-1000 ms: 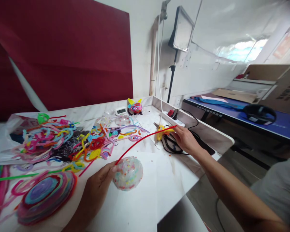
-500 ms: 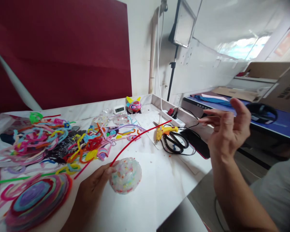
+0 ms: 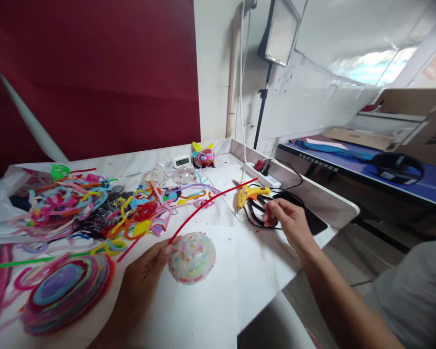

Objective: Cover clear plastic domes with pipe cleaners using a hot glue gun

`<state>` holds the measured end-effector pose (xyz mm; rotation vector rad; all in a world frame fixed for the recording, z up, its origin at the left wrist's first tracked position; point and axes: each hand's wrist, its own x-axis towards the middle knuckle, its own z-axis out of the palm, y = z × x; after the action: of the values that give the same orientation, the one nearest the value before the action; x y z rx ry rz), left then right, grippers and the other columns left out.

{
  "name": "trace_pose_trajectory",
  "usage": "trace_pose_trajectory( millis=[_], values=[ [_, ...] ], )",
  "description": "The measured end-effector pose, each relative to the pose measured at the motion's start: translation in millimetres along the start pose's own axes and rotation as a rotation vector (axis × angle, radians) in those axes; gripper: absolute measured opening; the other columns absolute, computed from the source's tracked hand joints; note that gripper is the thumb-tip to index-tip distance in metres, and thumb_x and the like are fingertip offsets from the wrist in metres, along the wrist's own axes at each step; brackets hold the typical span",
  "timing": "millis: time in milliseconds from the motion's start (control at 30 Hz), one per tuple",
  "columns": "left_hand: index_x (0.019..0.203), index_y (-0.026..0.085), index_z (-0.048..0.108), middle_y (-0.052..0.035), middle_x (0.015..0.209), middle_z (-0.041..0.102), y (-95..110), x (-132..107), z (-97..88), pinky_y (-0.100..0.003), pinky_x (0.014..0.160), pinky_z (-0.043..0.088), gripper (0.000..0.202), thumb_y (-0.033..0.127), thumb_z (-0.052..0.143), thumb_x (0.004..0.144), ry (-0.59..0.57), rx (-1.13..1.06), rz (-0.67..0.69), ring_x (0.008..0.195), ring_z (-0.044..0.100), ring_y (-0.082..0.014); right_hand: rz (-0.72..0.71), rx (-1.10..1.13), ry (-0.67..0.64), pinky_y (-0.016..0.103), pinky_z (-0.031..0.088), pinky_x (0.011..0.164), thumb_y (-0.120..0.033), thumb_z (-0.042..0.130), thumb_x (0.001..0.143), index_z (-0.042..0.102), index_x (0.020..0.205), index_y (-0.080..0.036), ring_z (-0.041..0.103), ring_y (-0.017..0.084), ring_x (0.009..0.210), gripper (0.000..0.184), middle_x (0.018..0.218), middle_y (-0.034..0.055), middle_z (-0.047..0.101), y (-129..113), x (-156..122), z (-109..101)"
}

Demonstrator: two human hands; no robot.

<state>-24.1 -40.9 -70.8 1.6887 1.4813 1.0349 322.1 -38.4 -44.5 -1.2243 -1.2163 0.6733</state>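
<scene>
My left hand (image 3: pixel 150 264) pinches the end of a red pipe cleaner (image 3: pixel 212 198), which arcs up and to the right. Its fingertips also meet the rim of a translucent dome (image 3: pixel 192 257) dotted with coloured specks. On the right, the fingers of my right hand (image 3: pixel 288 220) are curled together over the black cable (image 3: pixel 256 213), close to a yellow hot glue gun (image 3: pixel 249 195). Whatever lies between those fingers, if anything, is hidden. A disc of coiled coloured pipe cleaners (image 3: pixel 69 293) lies left of my left hand.
Tangled pipe cleaners (image 3: pixel 72 194) spread over the left of the white table. At the back stand a small digital clock (image 3: pixel 181 162) and a colourful eared figure (image 3: pixel 204 155). A power strip (image 3: pixel 263 174) and a black phone (image 3: pixel 314 220) are at the right.
My right hand has come down and left from its raised position to beside the glue gun, its fingers curling in. My left hand still holds the red pipe cleaner.
</scene>
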Motion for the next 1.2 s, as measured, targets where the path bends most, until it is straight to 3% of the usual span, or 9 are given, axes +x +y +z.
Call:
trace_pose_trajectory(
  millis=[100, 200, 267, 367, 433, 533, 733, 967, 1200],
  values=[
    [0.102, 0.021, 0.073, -0.0078, 0.112, 0.075, 5.6, -1.9, 0.7, -0.036, 0.092, 0.055, 0.046, 0.059, 0.054, 0.084, 0.024, 0.037, 0.028, 0.107, 0.068, -0.0269, -0.174, -0.163, -0.036, 0.029, 0.053, 0.052, -0.045, 0.062, 0.089, 0.066, 0.084, -0.020, 0.062, 0.016, 0.054, 0.026, 0.065, 0.0015, 0.068, -9.3, -6.3, 14.3],
    [0.099, 0.021, 0.071, -0.0073, 0.111, 0.074, 15.1, -4.9, -0.3, -0.035, 0.096, 0.051, 0.042, 0.055, 0.050, 0.087, 0.089, 0.114, 0.125, 0.106, 0.066, -0.0246, -0.617, -0.443, -0.062, 0.037, 0.055, 0.076, -0.027, 0.061, 0.091, 0.066, 0.098, -0.023, 0.068, 0.021, 0.083, 0.009, 0.093, 0.0061, 0.073, -30.9, -7.3, 34.9],
    [0.088, 0.021, 0.070, -0.0069, 0.104, 0.072, 21.2, -6.2, -1.9, -0.033, 0.095, 0.050, 0.037, 0.049, 0.048, 0.089, 0.129, 0.179, 0.235, 0.102, 0.065, -0.0229, -0.882, -0.572, -0.211, 0.043, 0.049, 0.091, -0.020, 0.059, 0.092, 0.064, 0.110, -0.024, 0.064, 0.025, 0.105, 0.020, 0.111, 0.0090, 0.071, -46.5, -4.8, 52.1],
    [0.084, 0.020, 0.069, -0.0059, 0.093, 0.068, 27.4, -7.5, -4.7, -0.030, 0.087, 0.050, 0.030, 0.041, 0.049, 0.091, 0.190, 0.233, 0.340, 0.094, 0.064, -0.0201, -1.070, -0.742, -0.412, 0.047, 0.043, 0.096, -0.024, 0.053, 0.096, 0.061, 0.121, -0.023, 0.055, 0.029, 0.121, 0.026, 0.128, 0.0120, 0.065, -60.1, 0.5, 80.0],
    [0.084, 0.021, 0.068, -0.0046, 0.088, 0.066, 30.0, -8.6, -6.1, -0.028, 0.081, 0.049, 0.026, 0.037, 0.050, 0.092, 0.200, 0.238, 0.370, 0.087, 0.063, -0.0184, -1.127, -0.808, -0.489, 0.046, 0.042, 0.096, -0.022, 0.049, 0.098, 0.061, 0.121, -0.018, 0.056, 0.029, 0.118, 0.026, 0.127, 0.0139, 0.065, -59.6, 4.4, 95.7],
    [0.081, 0.020, 0.067, -0.0031, 0.080, 0.066, 33.5, -10.5, -6.4, -0.027, 0.074, 0.048, 0.027, 0.037, 0.049, 0.092, 0.170, 0.226, 0.360, 0.079, 0.062, -0.0172, -1.103, -0.834, -0.600, 0.032, 0.045, 0.072, -0.018, 0.043, 0.100, 0.063, 0.117, -0.017, 0.063, 0.020, 0.085, 0.026, 0.097, 0.0099, 0.070, -49.9, 9.7, 108.2],
    [0.085, 0.018, 0.069, -0.0017, 0.072, 0.065, 38.5, -14.1, -5.1, -0.024, 0.065, 0.047, 0.030, 0.037, 0.047, 0.093, 0.137, 0.219, 0.290, 0.068, 0.060, -0.0150, -0.983, -0.727, -0.660, 0.026, 0.034, 0.057, -0.021, 0.038, 0.102, 0.066, 0.108, -0.016, 0.058, 0.015, 0.068, 0.029, 0.077, 0.0046, 0.064, -41.3, 8.5, 99.2],
    [0.098, 0.018, 0.068, 0.0008, 0.069, 0.066, 34.2, -21.3, -7.7, -0.021, 0.059, 0.049, 0.020, 0.027, 0.051, 0.093, 0.149, 0.064, 0.322, 0.060, 0.060, -0.0113, -1.123, -0.666, -0.518, 0.031, 0.028, 0.053, -0.022, 0.048, 0.099, 0.067, 0.104, -0.011, 0.051, 0.015, 0.060, 0.022, 0.068, 0.0020, 0.060, -46.9, -5.2, 86.9],
    [0.090, 0.018, 0.063, 0.0013, 0.066, 0.068, 33.1, -19.0, -4.5, -0.022, 0.059, 0.052, 0.012, 0.029, 0.065, 0.087, 0.149, -0.385, 0.161, 0.058, 0.062, -0.0116, -1.323, -0.701, -0.387, 0.033, 0.022, 0.050, -0.011, 0.055, 0.092, 0.066, 0.102, -0.006, 0.042, 0.016, 0.056, 0.015, 0.062, 0.0005, 0.056, -47.6, -22.3, 88.1]
  ],
)
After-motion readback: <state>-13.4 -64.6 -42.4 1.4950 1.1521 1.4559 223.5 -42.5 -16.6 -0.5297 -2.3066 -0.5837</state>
